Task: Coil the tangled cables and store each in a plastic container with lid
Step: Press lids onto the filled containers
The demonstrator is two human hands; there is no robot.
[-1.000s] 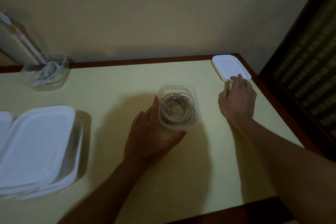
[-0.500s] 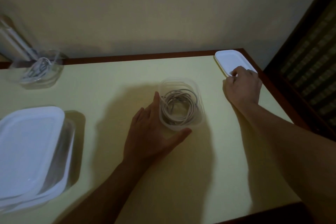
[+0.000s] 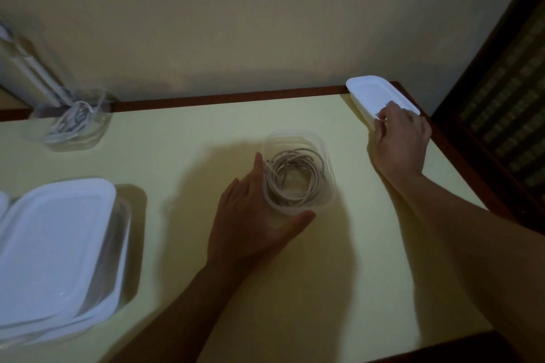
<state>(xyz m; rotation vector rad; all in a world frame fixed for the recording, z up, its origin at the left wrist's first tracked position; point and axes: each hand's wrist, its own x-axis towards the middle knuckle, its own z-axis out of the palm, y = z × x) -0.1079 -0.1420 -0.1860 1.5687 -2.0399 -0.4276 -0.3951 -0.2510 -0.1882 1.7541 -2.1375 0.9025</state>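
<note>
Left hand is spread, thumb and fingers cupping the clear container mid-surface, coiled cable lying flat inside; right hand pinches the near edge of the white lid at the far right corner of the surface; that lid looks light, thin and a bit flexible, so an edge grip suits it; its long axis runs diagonally, away and to the left.
</note>
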